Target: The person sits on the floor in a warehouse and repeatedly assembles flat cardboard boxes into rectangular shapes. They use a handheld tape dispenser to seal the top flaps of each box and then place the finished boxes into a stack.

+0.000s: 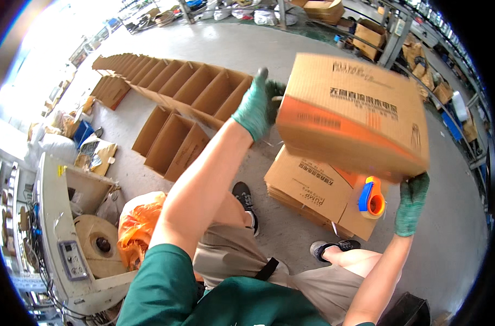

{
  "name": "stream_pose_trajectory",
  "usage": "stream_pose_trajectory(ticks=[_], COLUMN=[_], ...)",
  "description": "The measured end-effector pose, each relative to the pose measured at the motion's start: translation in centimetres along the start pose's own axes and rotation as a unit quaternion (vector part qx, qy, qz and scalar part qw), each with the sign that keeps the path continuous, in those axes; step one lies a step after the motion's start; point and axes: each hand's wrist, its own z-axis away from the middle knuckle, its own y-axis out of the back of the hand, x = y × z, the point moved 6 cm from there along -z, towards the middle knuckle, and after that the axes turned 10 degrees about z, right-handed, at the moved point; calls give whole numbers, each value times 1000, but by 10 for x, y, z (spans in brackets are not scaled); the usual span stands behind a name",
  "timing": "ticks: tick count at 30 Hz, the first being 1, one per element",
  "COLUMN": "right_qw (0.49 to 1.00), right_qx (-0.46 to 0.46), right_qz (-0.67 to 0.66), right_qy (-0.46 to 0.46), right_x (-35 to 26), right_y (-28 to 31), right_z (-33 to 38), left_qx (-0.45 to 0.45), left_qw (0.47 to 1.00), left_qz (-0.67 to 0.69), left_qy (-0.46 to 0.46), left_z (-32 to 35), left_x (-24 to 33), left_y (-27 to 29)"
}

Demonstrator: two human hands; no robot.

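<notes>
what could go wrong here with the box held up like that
1. The box is gripped only at two opposite spots, by the left hand at its near edge and the right hand under a corner; it is tilted and could slip.
2. The tape dispenser sits right below, on the flat stack; a dropped box might hit it.
3. The shoes are close to the stack, so tripping is possible.

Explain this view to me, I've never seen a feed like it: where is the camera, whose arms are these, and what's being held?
There is no machine here. A wide fisheye camera on the person's head looks down, so edges curve. The two arms rising from below are the person's own, in green gloves. The left hand and right hand grip a cardboard box in the air. Below it, on the concrete floor, lies a stack of flattened cartons with an orange and blue tape dispenser on top. A row of open boxes stands further back.
</notes>
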Motion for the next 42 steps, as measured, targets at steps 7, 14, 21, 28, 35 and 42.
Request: stream_pose_trajectory(ticks=[7, 14, 21, 28, 35, 42], right_qw=[997, 970, 951, 966, 943, 930], right_qx=[-58, -154, -272, -254, -309, -334], right_qz=[-32, -52, -89, -50, 19, 80], right_qy=[26, 182, 119, -11, -123, -127], right_x=[-41, -117, -138, -38, 9, 25], right_y=[-53, -119, -169, -111, -104, -107], right_z=[5, 5, 8, 2, 34, 58], left_qx=[21, 73, 215, 395, 532, 424], left_qw=[914, 978, 967, 918, 842, 600], left_qz=[-398, -157, -132, -22, 30, -654], left_qy=[76, 120, 21, 1, -86, -180], left_z=[66, 140, 201, 267, 243, 225], left_x=[66, 111, 96, -3, -100, -38], left_y=[11, 99, 240, 412, 502, 430])
